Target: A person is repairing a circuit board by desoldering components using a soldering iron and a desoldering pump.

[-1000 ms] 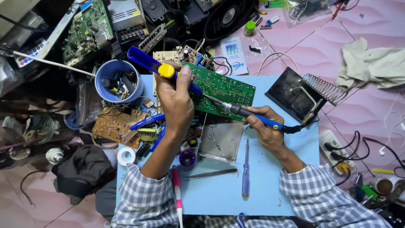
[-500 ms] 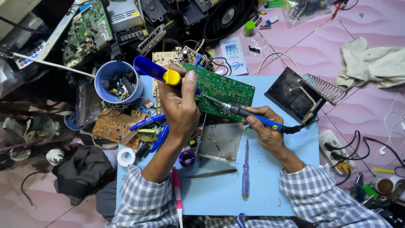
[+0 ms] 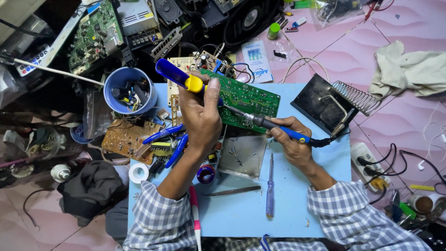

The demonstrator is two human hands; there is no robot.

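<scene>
The left hand (image 3: 200,116) grips a blue-yellow pump (image 3: 179,76) over the left end of the green board (image 3: 246,100). The right hand (image 3: 289,139) holds a soldering iron (image 3: 267,124), tip on the board's lower edge. A screwdriver (image 3: 270,186) lies below the board, and a blue cup (image 3: 129,90) stands left of it.

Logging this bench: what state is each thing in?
Left hand: grips blue-yellow pump.
Right hand: holds soldering iron, tip on green board.
Stand: empty.
Screwdriver: lying flat.
Blue cup: upright, filled.
</scene>
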